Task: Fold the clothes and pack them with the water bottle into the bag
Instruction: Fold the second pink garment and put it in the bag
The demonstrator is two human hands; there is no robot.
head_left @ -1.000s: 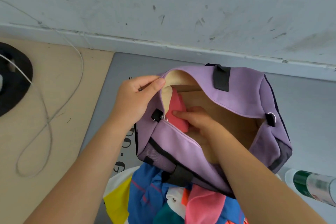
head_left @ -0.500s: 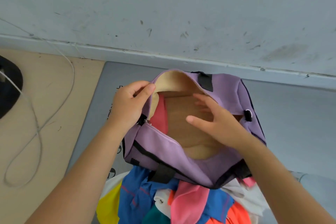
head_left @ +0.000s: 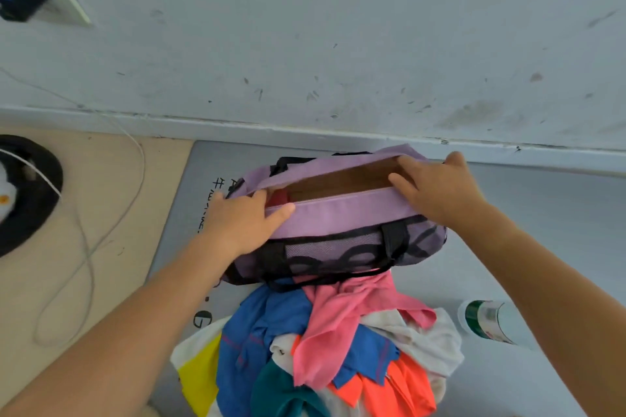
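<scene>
Right now the purple bag (head_left: 338, 223) sits at the far edge of the grey surface (head_left: 542, 247), against the wall, its zip mouth open. The left hand (head_left: 244, 223) rests on the bag's left end, fingers spread flat, thumb along the zip. The right hand (head_left: 437, 189) pinches the opening's right end. Unfolded clothes (head_left: 325, 342) are heaped just beside the bag's near side. The water bottle (head_left: 487, 322) lies near the pile's right.
</scene>
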